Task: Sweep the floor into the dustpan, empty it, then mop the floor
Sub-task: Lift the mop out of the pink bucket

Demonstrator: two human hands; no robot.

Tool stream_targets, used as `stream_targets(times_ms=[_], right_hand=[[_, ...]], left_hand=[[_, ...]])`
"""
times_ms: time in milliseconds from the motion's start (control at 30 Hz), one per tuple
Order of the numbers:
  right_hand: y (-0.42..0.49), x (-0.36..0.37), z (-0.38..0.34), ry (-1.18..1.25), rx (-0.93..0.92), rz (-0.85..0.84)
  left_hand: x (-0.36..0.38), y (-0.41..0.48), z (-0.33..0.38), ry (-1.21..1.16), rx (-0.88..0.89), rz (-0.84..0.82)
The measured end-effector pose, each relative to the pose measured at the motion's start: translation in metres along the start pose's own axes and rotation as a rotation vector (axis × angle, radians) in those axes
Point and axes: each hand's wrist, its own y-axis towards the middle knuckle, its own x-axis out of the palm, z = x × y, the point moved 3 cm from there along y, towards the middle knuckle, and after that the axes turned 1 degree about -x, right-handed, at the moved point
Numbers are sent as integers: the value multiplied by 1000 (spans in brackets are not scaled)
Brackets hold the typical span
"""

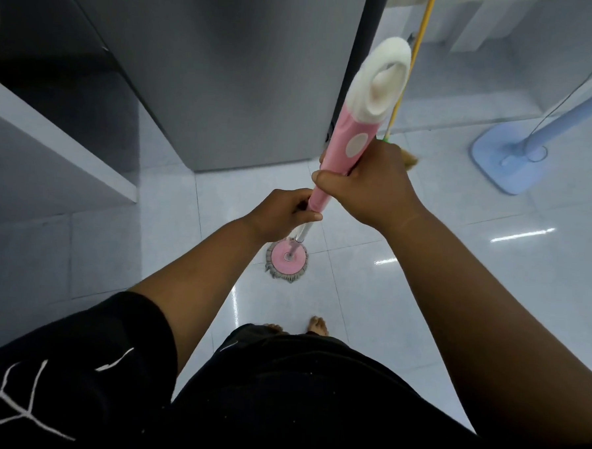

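The mop (pixel 319 177) stands almost upright in front of you, its round pink head (pixel 287 260) with a grey fringe pressed flat on the white tiled floor (pixel 456 284), just ahead of your 2 bare feet (pixel 317 325); the thin metal shaft rises from the head into a pink grip, which ends in a white looped cap (pixel 386 81) close to the camera; your 2 hands are both wrapped tight around that pink grip, one just below the other and nearly touching. Your left hand (pixel 285 213) clamps the lower end of the grip, where the pink meets the metal shaft, thumb lying across the front; your right hand (pixel 368 183) is closed around the grip just above it, knuckles toward you, below the white oval mark on the pink part.

Behind the mop stands a tall grey cabinet (pixel 226 83), its base meeting the floor beyond the mop head; to your left a white shelf edge (pixel 62 150) juts out at an angle. A broom with a yellow handle (pixel 411 58) leans beside the cabinet's right edge, partly hidden behind the mop's cap and your right hand, with a bit of its brown bristles showing just past your knuckles. Farther right, well apart from the mop, a pale blue fan base (pixel 507 160) sits on the floor with its stem slanting up to the right and a thin cord looping down to it; the floor is glossy and shows streaks of reflected light near your right forearm.
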Motion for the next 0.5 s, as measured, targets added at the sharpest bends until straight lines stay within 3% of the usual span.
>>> stream_targets(times_ms=[233,500], right_hand=[[-5,-1,9,84,15,-112],[0,3,7,54,-31,-42]], left_hand=[[4,-8,-4,140,36,-29],[5,-3,-6,134,59,67]])
